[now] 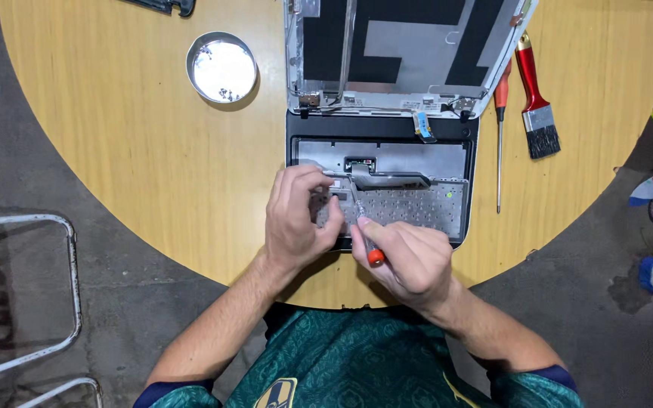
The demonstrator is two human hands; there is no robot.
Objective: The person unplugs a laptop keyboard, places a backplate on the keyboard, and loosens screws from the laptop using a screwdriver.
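A dismantled laptop (pixel 387 155) lies open on a round wooden table (pixel 137 151), its keyboard removed and the grey metal base plate bare. My left hand (pixel 296 219) rests on the front left of the base, its fingers curled against the plate. My right hand (pixel 406 261) grips a small screwdriver (pixel 366 238) with an orange end, its tip down on the plate beside my left fingers. The stripped screen lid (pixel 402 53) lies flat behind the base.
A round metal tin (pixel 221 66) with a few small bits sits at the left of the laptop. A long red-handled screwdriver (pixel 499 128) and a red-handled paintbrush (pixel 536 98) lie at its right. A metal chair frame (pixel 47 295) stands on the floor at left.
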